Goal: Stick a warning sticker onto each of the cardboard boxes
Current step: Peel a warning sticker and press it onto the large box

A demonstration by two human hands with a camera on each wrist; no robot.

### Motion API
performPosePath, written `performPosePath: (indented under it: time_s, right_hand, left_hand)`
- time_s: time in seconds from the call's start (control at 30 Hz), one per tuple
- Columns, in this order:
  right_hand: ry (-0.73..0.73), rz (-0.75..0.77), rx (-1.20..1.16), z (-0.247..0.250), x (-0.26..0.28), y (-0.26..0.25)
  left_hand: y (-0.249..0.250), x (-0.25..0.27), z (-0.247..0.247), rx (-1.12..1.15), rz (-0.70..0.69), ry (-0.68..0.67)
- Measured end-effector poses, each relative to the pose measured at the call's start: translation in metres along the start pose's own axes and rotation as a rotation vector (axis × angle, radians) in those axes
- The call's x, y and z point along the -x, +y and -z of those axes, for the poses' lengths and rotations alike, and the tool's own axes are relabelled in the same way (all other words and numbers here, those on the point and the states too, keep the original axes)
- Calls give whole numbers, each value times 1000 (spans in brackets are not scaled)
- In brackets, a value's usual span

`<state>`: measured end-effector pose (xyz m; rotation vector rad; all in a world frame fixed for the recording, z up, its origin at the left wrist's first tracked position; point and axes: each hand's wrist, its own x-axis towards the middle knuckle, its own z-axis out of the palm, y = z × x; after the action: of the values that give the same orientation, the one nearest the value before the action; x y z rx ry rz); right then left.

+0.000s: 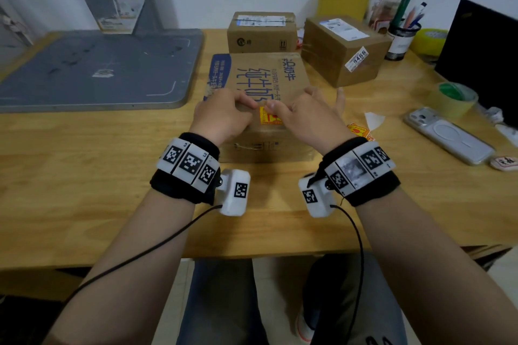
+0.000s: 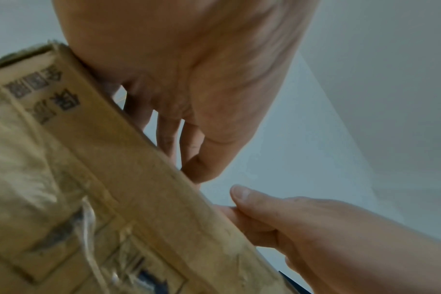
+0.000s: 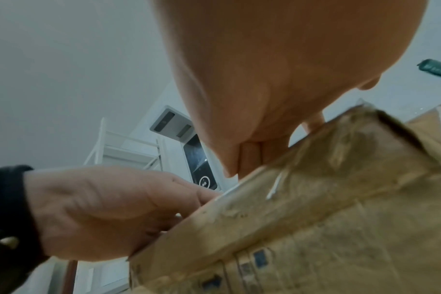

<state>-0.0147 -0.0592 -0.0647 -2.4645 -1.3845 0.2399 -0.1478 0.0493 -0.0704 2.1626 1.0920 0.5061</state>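
Both hands sit on the near end of the top face of the large printed box, which lies on the worktop around the middle, closer to the front edge than the other boxes.

Left hand: fingers curled, tips pressing on the box top just left of the warning sticker; heel of hand at the box's near top edge. It grips nothing.

Right hand: fingers loosely bent and spread, thumb and forefinger down at the yellow-and-red sticker, partly covering it. Whether they pinch its edge or only press it flat: cannot tell.

Right of the box, near it: more stickers and a white backing scrap.

Toward the back edge: a small box directly behind the large one, and a second box to its right.
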Motion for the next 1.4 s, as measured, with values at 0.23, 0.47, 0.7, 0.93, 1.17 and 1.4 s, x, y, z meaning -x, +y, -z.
performPosePath:
  time_s: [0.23, 0.47, 0.7, 0.93, 1.17, 1.4]
  right_hand:
    - [-22, -37, 9, 5, 7, 9]
    - [8, -30, -33, 7, 2, 12]
    - [28, -42, -38, 10, 5, 19]
    - [23, -51, -54, 8, 5, 15]
    - [50, -41, 6, 12, 13, 15]
    - [113, -91, -224, 18, 22, 22]
  left_hand:
    - [3, 6, 0, -59, -46, -14]
    - [2, 3, 1, -120, -61, -47]
    - [-1, -2, -6, -135, -56, -15]
    - [0, -4, -14, -230, -19, 83]
    - [7, -2, -3, -131, 0, 13]
    - [4, 10, 12, 12, 5, -14]
